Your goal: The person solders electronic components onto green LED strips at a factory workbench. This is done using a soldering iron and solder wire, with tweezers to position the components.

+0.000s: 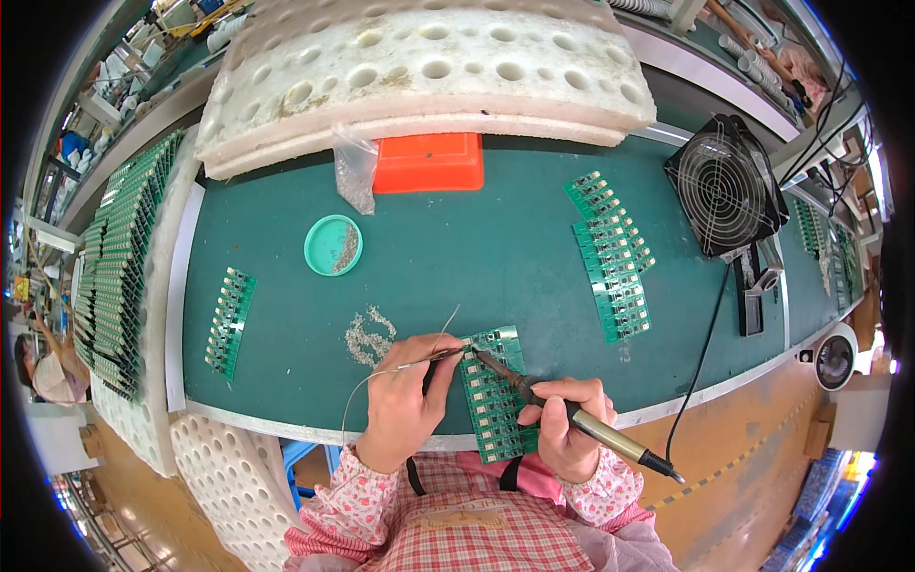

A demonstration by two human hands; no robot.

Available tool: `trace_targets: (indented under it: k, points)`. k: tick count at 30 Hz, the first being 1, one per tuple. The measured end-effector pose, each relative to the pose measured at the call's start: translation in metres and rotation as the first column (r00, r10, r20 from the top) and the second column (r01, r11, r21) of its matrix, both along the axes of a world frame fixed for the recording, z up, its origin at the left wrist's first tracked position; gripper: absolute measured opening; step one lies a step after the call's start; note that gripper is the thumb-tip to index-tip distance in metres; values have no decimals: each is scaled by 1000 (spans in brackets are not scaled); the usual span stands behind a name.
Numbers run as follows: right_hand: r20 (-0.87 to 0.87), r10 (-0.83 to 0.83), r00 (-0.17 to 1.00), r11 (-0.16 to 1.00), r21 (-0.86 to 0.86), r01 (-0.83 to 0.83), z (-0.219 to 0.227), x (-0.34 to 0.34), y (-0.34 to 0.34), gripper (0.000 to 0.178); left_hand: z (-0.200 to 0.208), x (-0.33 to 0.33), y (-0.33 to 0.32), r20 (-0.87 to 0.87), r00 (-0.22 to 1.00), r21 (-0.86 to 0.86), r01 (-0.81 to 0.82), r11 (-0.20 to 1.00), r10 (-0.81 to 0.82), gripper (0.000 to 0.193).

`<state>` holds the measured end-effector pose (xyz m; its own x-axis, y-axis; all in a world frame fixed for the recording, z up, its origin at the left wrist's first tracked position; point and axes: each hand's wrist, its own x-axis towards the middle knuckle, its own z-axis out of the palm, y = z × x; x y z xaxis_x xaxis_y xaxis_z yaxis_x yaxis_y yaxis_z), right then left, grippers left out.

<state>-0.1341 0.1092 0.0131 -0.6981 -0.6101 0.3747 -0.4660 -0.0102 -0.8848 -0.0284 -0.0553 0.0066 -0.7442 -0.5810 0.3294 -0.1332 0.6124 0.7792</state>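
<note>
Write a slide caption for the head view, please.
Right hand holds soldering iron, left hand slim tool, at a green circuit board.

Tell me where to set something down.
Green mat is bare between the teal dish and right boards, below the red box, and between the left board and loose bits. Crowded: around left hand, right hand, middle board and soldering iron.

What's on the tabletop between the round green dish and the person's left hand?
In the head view, a loose scatter of tiny pale pieces lies on the tabletop between the dish and the left hand.
</note>
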Motion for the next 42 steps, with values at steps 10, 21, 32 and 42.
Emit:
trace_targets:
  k: [10,21,32,42]
  points:
    - [-69,13,998,1000,21,-12,1,0,-4,13,2,-1,0,-5,1000,-26,11,1000,-11,16]
    - [-257,83,963,994,87,-62,12,0,-12,15,3,-1,-1,-7,1000,-40,15,999,-15,16]
    - [-286,-34,958,999,28,43,7,1,13,16,3,0,0,-1,1000,-37,21,999,-21,15]
    - [-392,121,912,943,331,17,7,9,8,58,11,20,-3,-4,997,16,-76,997,76,19]
